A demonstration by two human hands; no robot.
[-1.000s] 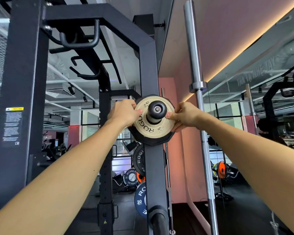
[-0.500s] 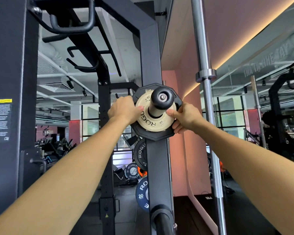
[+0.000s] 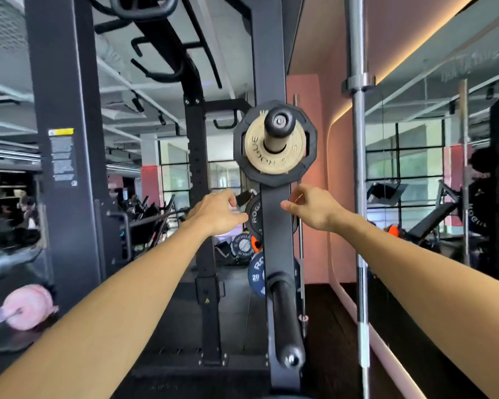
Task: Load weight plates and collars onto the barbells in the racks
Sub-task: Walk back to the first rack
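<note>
At the centre of the frame a black rack upright (image 3: pixel 274 226) stood close ahead, with open air on either side of it where the two hands hung apart from everything. The left hand (image 3: pixel 216 214) and right hand (image 3: pixel 314 210) each showed a loose, half-curled grip that held nothing, just below the plates. Above them a small tan round plate (image 3: pixel 264 152) sat against a larger black many-sided plate (image 3: pixel 308 156) on a smooth peg (image 3: pixel 278 125) at upper centre.
</note>
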